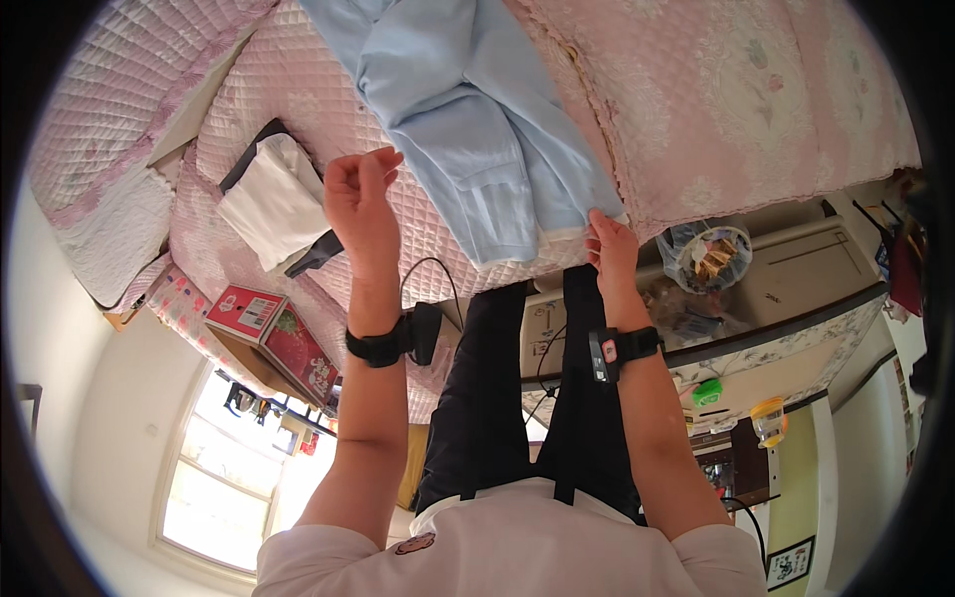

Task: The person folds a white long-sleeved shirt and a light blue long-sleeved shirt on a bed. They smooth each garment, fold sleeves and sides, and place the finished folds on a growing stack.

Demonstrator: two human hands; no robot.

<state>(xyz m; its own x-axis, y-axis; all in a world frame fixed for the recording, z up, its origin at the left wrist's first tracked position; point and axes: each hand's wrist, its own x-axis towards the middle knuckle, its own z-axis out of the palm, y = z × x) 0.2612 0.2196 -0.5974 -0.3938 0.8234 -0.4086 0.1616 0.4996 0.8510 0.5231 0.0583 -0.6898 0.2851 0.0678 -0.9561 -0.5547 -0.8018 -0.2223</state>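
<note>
A light blue garment (pixel 477 127) lies stretched over a pink quilted bed cover (pixel 425 216), its far end cut off by the top of the view. Folds cross its middle, and white edging shows at its near end. My right hand (pixel 613 242) pinches the near right corner of the garment between thumb and fingers. Beside its left edge is my left hand (pixel 362 205), fingers loosely curled; whether the fingertips touch the cloth cannot be told. Left of that hand rests a folded white garment (pixel 272 198) on top of a dark one (pixel 250 160).
A red printed cardboard box (pixel 276 328) stands at the left by the bed. On the right, a bin lined with a clear bag (pixel 709 257) holds waste, near a beige panel (pixel 798 261). A black cable (pixel 436 261) runs over the bed's near edge.
</note>
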